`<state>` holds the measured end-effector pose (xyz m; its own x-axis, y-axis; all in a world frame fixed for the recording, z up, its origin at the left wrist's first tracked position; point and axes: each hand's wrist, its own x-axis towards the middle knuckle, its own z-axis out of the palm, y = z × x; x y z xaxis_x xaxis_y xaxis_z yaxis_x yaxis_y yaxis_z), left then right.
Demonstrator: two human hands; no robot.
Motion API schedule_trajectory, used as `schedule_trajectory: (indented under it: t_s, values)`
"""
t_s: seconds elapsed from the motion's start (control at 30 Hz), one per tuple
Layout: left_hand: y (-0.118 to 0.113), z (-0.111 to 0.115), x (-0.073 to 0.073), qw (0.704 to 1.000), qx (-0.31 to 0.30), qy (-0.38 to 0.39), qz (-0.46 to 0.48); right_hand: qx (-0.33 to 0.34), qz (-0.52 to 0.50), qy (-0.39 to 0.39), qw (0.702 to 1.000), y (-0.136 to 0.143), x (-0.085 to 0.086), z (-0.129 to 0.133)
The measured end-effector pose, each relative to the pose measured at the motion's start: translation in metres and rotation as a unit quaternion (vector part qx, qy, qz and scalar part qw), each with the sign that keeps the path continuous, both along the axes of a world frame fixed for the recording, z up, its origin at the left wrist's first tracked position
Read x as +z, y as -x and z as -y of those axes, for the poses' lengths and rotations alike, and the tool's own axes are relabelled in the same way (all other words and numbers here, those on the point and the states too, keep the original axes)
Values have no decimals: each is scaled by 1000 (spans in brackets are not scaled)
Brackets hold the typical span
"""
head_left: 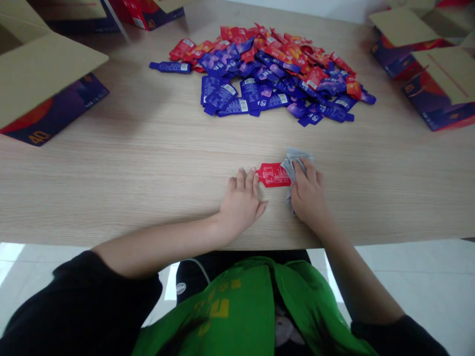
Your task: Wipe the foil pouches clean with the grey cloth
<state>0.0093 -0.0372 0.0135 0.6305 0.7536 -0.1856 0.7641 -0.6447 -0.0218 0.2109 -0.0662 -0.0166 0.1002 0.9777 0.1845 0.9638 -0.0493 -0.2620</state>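
A red sachet (273,175) lies flat on the table, its narrow neck pointing left and its printed side facing up. The fingertips of my left hand (243,195) rest on that neck, with the fingers stretched out flat and the thumb apart. My right hand (308,193) is closed on a crumpled grey cloth (297,157), pressed over the right end of the sachet, which it hides. Part of the cloth also hangs out below my right palm.
Beyond my hands lies a heap of purple sachets (249,94) and red sachets (274,49). An open-flapped carton (67,109) marked 40 stands at the left, with more cartons behind it. Two other open cartons (434,106) stand at the right. The wooden table's front edge (282,242) runs near my body.
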Motion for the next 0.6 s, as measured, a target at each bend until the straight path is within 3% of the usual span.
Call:
schedule_trajectory:
  t_s: [0.17,0.33,0.47,0.6]
  values:
    - [1,1,-3,1000,-1,-10,6,6,-95,-51,994,-25,-2,-2]
    - [1,1,-1,1000,-3,-16,15,77,-109,-82,988,16,11,-31]
    - [1,0,0,1000,0,-8,20,145,-27,-3,989,53,14,-47]
    - [2,0,-1,1000,-4,-11,21,110,26,23,993,47,11,-40]
